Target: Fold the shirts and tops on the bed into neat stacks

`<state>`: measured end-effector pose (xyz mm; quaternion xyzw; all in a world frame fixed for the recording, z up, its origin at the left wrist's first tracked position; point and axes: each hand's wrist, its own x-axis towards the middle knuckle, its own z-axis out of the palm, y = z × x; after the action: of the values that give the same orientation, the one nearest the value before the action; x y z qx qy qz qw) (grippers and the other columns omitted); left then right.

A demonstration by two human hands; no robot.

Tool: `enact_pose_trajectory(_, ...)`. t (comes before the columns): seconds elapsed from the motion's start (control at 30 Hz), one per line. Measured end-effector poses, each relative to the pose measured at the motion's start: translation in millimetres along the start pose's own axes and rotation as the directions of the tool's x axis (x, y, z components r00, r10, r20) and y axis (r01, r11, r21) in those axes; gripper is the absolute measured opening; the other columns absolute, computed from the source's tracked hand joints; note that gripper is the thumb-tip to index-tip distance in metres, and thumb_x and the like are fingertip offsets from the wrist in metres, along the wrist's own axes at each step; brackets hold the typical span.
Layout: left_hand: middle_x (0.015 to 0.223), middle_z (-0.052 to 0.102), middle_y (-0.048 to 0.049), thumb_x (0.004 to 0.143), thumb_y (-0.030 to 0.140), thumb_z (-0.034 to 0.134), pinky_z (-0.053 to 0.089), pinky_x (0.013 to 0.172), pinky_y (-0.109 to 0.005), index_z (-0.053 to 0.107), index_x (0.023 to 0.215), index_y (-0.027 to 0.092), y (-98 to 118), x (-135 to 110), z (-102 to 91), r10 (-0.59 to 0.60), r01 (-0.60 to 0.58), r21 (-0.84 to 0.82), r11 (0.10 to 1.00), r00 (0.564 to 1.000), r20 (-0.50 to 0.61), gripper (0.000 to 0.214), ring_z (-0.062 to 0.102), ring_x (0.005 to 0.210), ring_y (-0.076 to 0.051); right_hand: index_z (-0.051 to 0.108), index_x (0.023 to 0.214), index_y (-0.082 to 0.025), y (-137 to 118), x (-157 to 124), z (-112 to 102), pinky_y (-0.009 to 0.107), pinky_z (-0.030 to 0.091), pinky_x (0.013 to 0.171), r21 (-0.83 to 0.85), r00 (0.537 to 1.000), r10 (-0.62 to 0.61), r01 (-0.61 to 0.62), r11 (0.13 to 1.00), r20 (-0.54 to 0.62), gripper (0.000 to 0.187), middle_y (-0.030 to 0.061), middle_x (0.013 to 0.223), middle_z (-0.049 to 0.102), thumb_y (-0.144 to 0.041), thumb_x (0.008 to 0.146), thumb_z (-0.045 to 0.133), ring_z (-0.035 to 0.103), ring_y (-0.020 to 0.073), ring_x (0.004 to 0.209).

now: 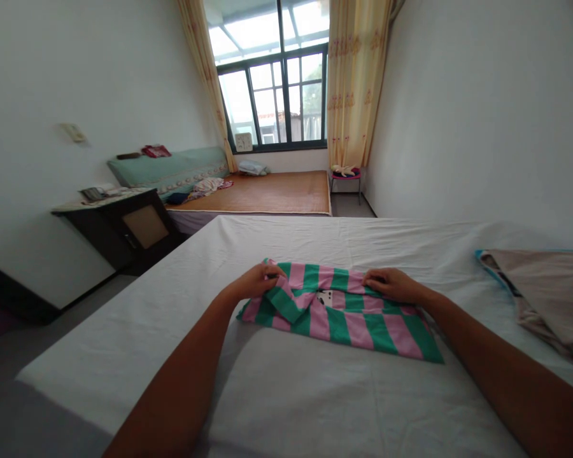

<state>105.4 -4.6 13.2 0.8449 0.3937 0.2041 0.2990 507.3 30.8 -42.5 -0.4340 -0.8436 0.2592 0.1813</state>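
Note:
A green and pink striped cloth garment (351, 327), partly folded, lies on the white sheet in front of me. A small white patch with dark marks shows near its middle. My left hand (262, 280) pinches the garment's far left part, where a flap is bunched and turned over. At the far right part, my right hand (394, 284) has its fingers closed on the fabric. Both hands rest low, close to the sheet. The fingertips are partly hidden in the folds, and I cannot tell which kind of garment it is.
The white sheet (286, 401) covers the surface under the garment. A greyish-brown cloth (549, 286) with blue edging lies at the right. Beyond stand a dark cabinet (143, 226) at left, a bed with a brown mat (281, 193), and a small stool (346, 175) by the curtain.

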Motion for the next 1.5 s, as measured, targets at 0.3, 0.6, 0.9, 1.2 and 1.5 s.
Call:
enact_pose_trajectory(0.3, 0.048, 0.045, 0.0005, 0.085, 0.039, 0.046, 0.025, 0.050, -0.025, 0.054, 0.051, 0.017, -15, 39, 35.6, -0.318, 0.406, 0.200, 0.891, 0.876, -0.363, 0.041, 0.041, 0.050, -0.013, 0.069, 0.090, -0.022, -6, -1, 4, 0.028, 0.044, 0.069, -0.079, 0.998, 0.031, -0.036, 0.996, -0.055, 0.033, 0.0018, 0.079, 0.070, -0.046, 0.086, 0.046, 0.062, 0.0195, 0.073)
enact_pose_trajectory(0.6, 0.046, 0.034, 0.0032, 0.086, 0.055, 0.036, 0.022, 0.049, -0.023, 0.043, 0.049, 0.017, -24, 30, 31.1, -0.293, 0.345, 0.066, 0.936, 0.871, -0.393, 0.054, 0.036, 0.051, -0.011, 0.064, 0.112, -0.022, -57, 0, 17, 0.031, 0.048, 0.079, -0.226, 0.960, -0.136, 0.080, 0.971, -0.246, 0.030, 0.0064, 0.107, 0.068, -0.028, 0.090, 0.044, 0.064, 0.0193, 0.089)
enact_pose_trajectory(0.9, 0.051, 0.045, 0.0017, 0.087, 0.051, 0.036, 0.027, 0.055, -0.023, 0.047, 0.053, 0.017, -17, 28, 33.8, -0.173, 0.251, 0.218, 0.943, 0.931, -0.321, 0.049, 0.038, 0.055, -0.012, 0.048, 0.132, -0.028, -165, 9, 83, 0.034, 0.046, 0.078, -0.580, 0.812, -0.558, 0.542, 0.608, 0.174, 0.040, 0.0072, 0.125, 0.059, -0.018, 0.094, 0.047, 0.057, 0.0199, 0.094)
enact_pose_trajectory(1.2, 0.071, 0.064, -0.0009, 0.086, 0.048, 0.044, 0.039, 0.060, -0.022, 0.069, 0.085, 0.012, -22, 18, 27.5, -0.148, 0.152, -0.007, 0.988, 0.953, -0.266, 0.043, 0.054, 0.066, -0.014, 0.062, 0.095, -0.019, -125, 9, 57, 0.028, 0.045, 0.077, -0.199, 0.927, -0.328, 0.292, 0.936, -0.184, 0.015, 0.0047, 0.093, 0.062, -0.013, 0.086, 0.051, 0.058, 0.0167, 0.087)
enact_pose_trajectory(1.5, 0.079, 0.071, -0.0026, 0.087, 0.032, 0.045, 0.044, 0.066, -0.023, 0.073, 0.094, 0.018, -21, 33, 29.6, -0.232, 0.308, 0.213, 0.927, 0.919, -0.318, 0.032, 0.062, 0.074, -0.017, 0.055, 0.075, -0.019, -105, 9, 56, 0.022, 0.034, 0.054, 0.030, 0.996, -0.051, 0.054, 0.998, -0.072, 0.004, -0.0043, 0.063, 0.056, -0.016, 0.076, 0.053, 0.051, 0.0109, 0.057)
